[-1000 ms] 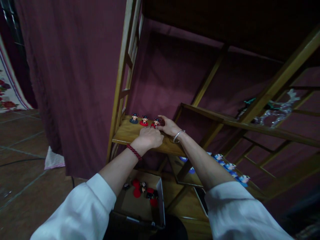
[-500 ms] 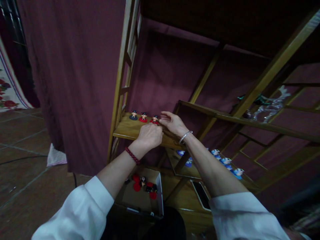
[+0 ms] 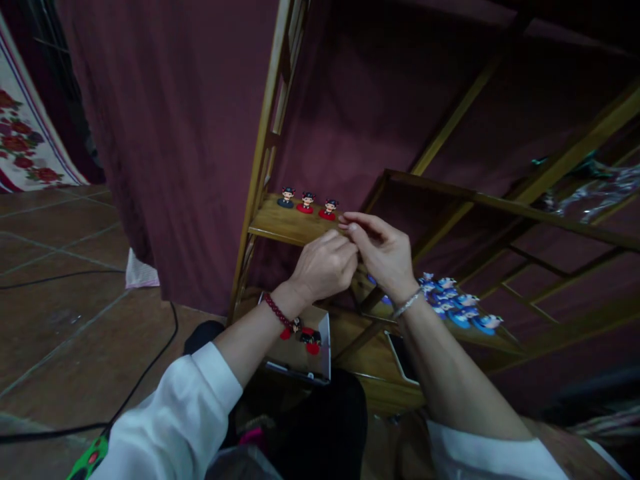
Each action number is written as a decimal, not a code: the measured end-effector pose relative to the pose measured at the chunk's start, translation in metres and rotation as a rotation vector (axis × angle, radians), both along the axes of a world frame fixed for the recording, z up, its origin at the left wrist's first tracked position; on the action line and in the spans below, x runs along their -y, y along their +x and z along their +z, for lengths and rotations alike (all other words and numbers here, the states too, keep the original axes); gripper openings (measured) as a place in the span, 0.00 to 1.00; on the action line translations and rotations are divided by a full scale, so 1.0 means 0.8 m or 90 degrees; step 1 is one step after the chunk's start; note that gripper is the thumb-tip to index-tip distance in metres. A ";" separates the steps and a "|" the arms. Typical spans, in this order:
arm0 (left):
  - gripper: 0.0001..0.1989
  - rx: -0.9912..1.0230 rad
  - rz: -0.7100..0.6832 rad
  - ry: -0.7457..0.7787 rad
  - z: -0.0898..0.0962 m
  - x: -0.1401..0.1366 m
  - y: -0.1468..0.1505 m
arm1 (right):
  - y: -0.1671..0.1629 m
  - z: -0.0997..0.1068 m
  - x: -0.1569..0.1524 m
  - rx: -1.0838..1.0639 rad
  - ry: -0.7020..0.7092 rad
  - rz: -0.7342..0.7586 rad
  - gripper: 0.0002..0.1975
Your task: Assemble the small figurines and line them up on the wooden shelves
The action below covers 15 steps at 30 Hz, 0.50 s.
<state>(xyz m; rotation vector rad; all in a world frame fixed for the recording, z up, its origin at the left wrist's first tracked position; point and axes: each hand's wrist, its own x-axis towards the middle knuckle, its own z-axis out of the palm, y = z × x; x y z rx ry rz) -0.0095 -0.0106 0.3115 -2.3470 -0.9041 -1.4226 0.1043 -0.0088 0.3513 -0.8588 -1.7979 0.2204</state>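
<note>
We held our left hand curled and our right hand beside it, thumb and fingers bent close together, both near the centre of the frame, but we could not tell whether either gripped anything. The 3 figurines stood in a row on the wooden shelf, above and left of centre, the rightmost near our right fingertips. We judged that slow, light fingers and low wrists best spared that row a knock.

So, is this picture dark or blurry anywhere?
Head view: dim overall, darkest high in the shelving; same view: blue figurines look bright, left hand and right hand fairly clear, the picture's lower right corner smeared.
</note>
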 end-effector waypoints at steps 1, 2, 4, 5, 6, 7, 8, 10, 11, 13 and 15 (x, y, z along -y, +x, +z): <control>0.15 0.008 -0.001 -0.003 -0.006 0.005 -0.001 | -0.002 -0.004 0.009 0.014 0.018 -0.015 0.12; 0.15 0.012 0.001 -0.014 -0.012 0.010 -0.001 | -0.004 -0.009 0.018 0.030 0.037 -0.030 0.12; 0.15 0.005 0.003 -0.050 -0.025 0.019 -0.002 | -0.007 -0.018 0.034 0.069 0.070 -0.061 0.12; 0.15 -0.001 -0.001 -0.068 -0.032 0.023 -0.002 | -0.009 -0.023 0.042 0.091 0.081 -0.074 0.12; 0.15 0.000 -0.007 -0.081 -0.040 0.027 -0.002 | -0.009 -0.029 0.049 0.113 0.092 -0.081 0.12; 0.15 0.008 -0.013 -0.093 -0.049 0.030 -0.002 | -0.010 -0.036 0.056 0.135 0.104 -0.085 0.11; 0.15 0.019 -0.016 -0.102 -0.059 0.032 -0.002 | -0.010 -0.043 0.063 0.155 0.118 -0.089 0.11; 0.15 0.036 -0.020 -0.117 -0.081 0.037 -0.002 | -0.009 -0.059 0.075 0.196 0.133 -0.072 0.10; 0.15 0.037 -0.025 -0.123 -0.093 0.039 -0.001 | -0.009 -0.069 0.080 0.213 0.132 -0.057 0.11; 0.15 0.025 -0.039 -0.142 -0.119 0.043 -0.001 | -0.007 -0.091 0.086 0.226 0.121 -0.039 0.12; 0.14 0.021 -0.040 -0.167 -0.145 0.046 -0.001 | -0.006 -0.115 0.087 0.242 0.081 -0.035 0.12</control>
